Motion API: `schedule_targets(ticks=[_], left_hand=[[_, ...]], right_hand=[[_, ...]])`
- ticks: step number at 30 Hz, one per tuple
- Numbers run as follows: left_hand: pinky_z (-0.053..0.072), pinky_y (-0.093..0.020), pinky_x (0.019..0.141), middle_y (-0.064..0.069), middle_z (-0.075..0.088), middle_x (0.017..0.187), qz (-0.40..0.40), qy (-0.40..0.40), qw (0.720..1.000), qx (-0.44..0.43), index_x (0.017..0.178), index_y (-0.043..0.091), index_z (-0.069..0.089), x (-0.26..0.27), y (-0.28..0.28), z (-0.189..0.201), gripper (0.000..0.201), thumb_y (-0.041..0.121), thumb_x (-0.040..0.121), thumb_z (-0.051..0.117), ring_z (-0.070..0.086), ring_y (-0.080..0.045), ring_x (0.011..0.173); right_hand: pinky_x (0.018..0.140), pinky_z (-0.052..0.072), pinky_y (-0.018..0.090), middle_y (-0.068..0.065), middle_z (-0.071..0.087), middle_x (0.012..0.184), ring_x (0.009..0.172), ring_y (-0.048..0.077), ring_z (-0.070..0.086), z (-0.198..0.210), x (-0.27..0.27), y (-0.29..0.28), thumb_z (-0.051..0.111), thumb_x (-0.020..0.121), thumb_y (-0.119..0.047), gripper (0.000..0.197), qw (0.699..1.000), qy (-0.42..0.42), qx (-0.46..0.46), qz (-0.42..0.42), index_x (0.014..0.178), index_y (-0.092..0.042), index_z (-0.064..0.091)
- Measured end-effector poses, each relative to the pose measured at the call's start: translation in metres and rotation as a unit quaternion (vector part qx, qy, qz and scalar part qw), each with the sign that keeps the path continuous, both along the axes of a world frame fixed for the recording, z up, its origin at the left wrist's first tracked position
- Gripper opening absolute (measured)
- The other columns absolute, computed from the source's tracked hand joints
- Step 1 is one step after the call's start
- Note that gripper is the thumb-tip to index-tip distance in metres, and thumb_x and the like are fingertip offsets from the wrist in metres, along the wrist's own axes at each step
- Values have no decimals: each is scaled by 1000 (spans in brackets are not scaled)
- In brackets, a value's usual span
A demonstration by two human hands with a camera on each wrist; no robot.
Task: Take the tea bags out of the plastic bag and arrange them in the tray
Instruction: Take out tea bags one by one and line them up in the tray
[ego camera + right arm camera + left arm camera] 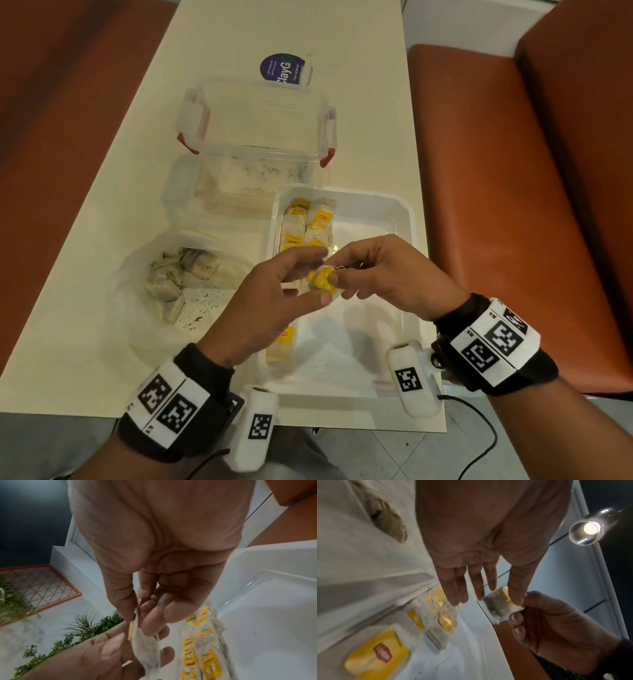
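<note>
A tea bag with a yellow tag (323, 281) hangs over the white tray (363, 339). My right hand (339, 274) pinches its top edge between thumb and fingers, as the right wrist view shows (137, 614). My left hand (313, 278) is beside it with straight fingers, its thumb touching the tea bag (498, 605). Several tea bags (308, 224) lie in rows along the tray's left side, and one more (283, 344) lies nearer me. The clear plastic bag (185, 270) with more tea bags lies left of the tray.
A clear box with red clips (257, 137) and its lid sits behind the tray and bag. A purple-labelled cup (284, 70) lies farther back. Orange seats flank the cream table (102, 240). The tray's right half (373, 246) holds only crumbs.
</note>
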State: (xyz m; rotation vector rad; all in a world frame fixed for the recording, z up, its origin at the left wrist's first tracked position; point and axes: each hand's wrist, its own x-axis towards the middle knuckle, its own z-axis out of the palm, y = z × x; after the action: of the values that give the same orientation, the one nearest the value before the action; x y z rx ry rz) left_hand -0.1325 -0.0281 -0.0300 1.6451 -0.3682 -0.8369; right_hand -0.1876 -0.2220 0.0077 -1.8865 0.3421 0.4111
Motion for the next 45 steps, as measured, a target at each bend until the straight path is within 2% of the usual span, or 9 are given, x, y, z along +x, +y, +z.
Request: schedule_targets(ticks=[3, 7, 11, 15, 18, 22, 26, 29, 45], left_hand=[[57, -44, 87, -3, 76, 91, -1, -24, 1000, -5, 116, 24, 70, 2, -2, 3, 36, 8, 85, 76, 72, -21, 89], [55, -56, 87, -12, 73, 79, 24, -10, 1000, -13, 120, 25, 64, 0, -3, 2, 44, 16, 80, 80, 70, -38, 83], [56, -43, 84, -1, 77, 79, -7, -28, 999, 30, 130, 33, 56, -1, -1, -7, 62, 12, 78, 83, 72, -21, 79], [52, -27, 73, 9, 76, 78, -21, -106, 989, 103, 134, 40, 52, -2, 3, -10, 69, 27, 74, 85, 67, -3, 69], [58, -31, 78, 16, 74, 97, -24, -134, 981, 141, 136, 50, 45, -2, 10, -10, 79, 39, 69, 87, 69, 3, 80], [58, -31, 76, 11, 75, 96, 34, -93, 989, 114, 118, 42, 61, 1, 29, -1, 55, 34, 70, 87, 71, -2, 84], [54, -23, 65, 5, 75, 83, 106, -21, 994, 29, 102, 31, 68, 1, 44, 13, 36, 36, 69, 78, 68, -7, 79], [56, -23, 62, -1, 73, 83, 119, -10, 993, 13, 94, 34, 71, 1, 52, 18, 30, 43, 65, 75, 66, -15, 76], [53, -26, 62, 1, 71, 80, 131, -1, 991, 27, 88, 37, 71, -4, 69, 12, 24, 44, 65, 72, 67, -12, 71]], right_hand=[[64, 49, 25, 7, 69, 74, 65, 8, 62, 1, 1, 0, 75, 87, -14, 12, 1000, 3, 3, -4, 97, -10, 77], [63, 50, 25, 5, 67, 73, 67, 9, 62, -1, 0, 2, 78, 84, -13, 15, 1000, 11, 0, 3, 98, -11, 74], [65, 52, 26, 4, 70, 72, 70, 14, 63, -7, 1, 2, 75, 86, -10, 11, 1000, 16, -7, 3, 96, -13, 74], [60, 49, 21, -1, 68, 70, 65, 7, 62, -11, 4, 6, 75, 86, -9, 10, 1000, 12, -11, 27, 96, -13, 75], [58, 46, 19, -3, 67, 68, 62, 5, 59, -15, 6, 9, 75, 86, -13, 8, 998, 4, -37, 41, 93, -17, 76], [62, 45, 16, -9, 69, 73, 64, 2, 59, -25, 9, 15, 75, 86, -18, 12, 984, 27, -127, 121, 95, -26, 76], [79, 56, 30, -13, 68, 76, 77, 7, 65, -38, 16, 24, 70, 86, -20, 20, 955, 90, -215, 185, 100, -34, 74], [78, 56, 30, -12, 69, 72, 75, 8, 66, -46, 27, 23, 69, 85, -19, 20, 951, 95, -247, 160, 97, -34, 72], [78, 57, 36, -3, 73, 71, 61, 8, 60, -55, 49, 16, 71, 82, -13, 16, 965, 79, -237, 83, 80, -26, 61]])
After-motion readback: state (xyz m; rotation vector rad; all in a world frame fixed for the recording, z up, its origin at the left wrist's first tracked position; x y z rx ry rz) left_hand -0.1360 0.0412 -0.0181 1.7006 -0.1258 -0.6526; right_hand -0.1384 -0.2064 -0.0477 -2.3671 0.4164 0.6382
